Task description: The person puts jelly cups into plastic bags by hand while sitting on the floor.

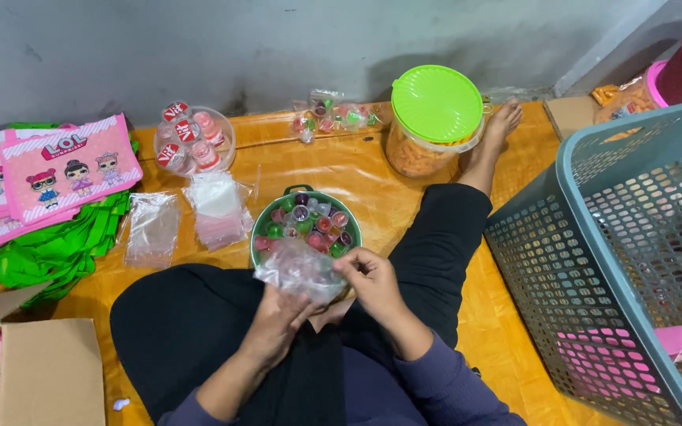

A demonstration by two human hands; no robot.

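Note:
Both my hands hold a small clear plastic bag over my lap. My left hand grips the bag from below, and my right hand pinches its right edge. Just beyond the bag sits a green-rimmed bowl filled with several small colourful jelly cups. My legs in black trousers are folded on the orange mat, with one bare foot stretched toward the wall.
A stack of empty clear bags and a loose one lie left of the bowl. A clear tub of small bottles, a green-lidded jar, filled bags, pink cartoon tote bags, cardboard boxes and a grey basket surround me.

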